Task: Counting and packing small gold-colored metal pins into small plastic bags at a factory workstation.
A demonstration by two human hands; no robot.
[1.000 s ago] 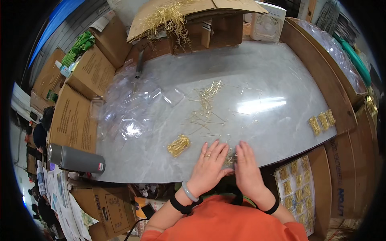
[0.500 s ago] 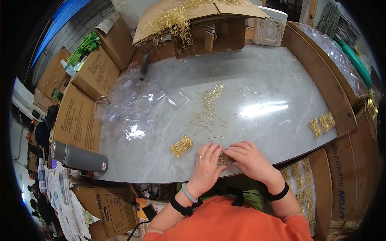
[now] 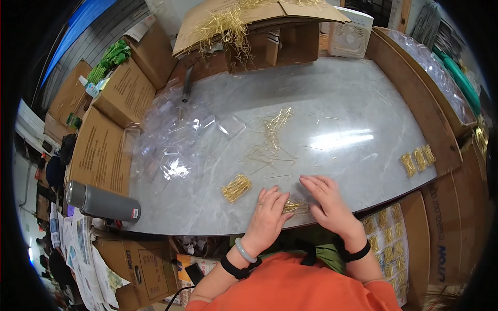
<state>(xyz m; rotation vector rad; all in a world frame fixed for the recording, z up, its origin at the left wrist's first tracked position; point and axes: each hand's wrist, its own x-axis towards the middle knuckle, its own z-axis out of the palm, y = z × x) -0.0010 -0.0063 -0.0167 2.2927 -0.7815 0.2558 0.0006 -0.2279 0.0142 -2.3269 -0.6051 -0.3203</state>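
A small bundle of gold wire hooks (image 3: 296, 207) lies at the table's near edge, between my hands. My left hand (image 3: 267, 211) curls over its left end, fingers on the far side and thumb on the near side. Beside the right end is my right hand (image 3: 332, 205), fingers stretched out and apart from the thumb, which is close to the wire ends. A compact pile of gold hooks (image 3: 237, 188) rests left of my left hand. Farther out, loose gold hooks (image 3: 275, 129) lie in a tangled heap, with several single ones scattered around.
Clear plastic boxes (image 3: 176, 135) cover the table's left part, near a grey bottle (image 3: 106, 201). Three gold bundles (image 3: 418, 159) sit at the right edge. A cardboard box (image 3: 301, 44) topped with gold wire and a white fan (image 3: 350, 37) stand at the back.
My right hand has lifted its fingers off the bundle and shifted right, uncovering more of the hooks. My left hand has stayed nearly in place.
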